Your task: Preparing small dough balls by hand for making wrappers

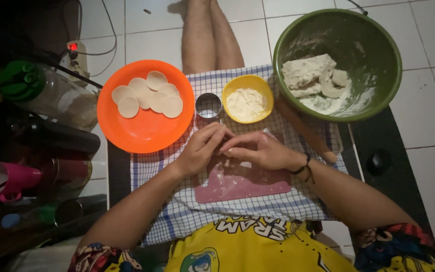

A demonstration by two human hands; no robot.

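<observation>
- Left hand [200,148] and right hand [260,150] meeting fingertip to fingertip over floured pink rectangular cutting board [242,184], fingers curled close together.
- Cannot tell whether anything pinched between them; fingertips hiding the spot.
- Just beyond fingers: round metal cutter ring [208,106], small yellow bowl of flour [247,98].
- Far left: orange plastic plate [144,128] bearing pale round dough discs [149,94].
- Far right: green bowl [373,45] with dough lump [305,70].

Both hands [230,148] over pink mat [242,184]
</observation>
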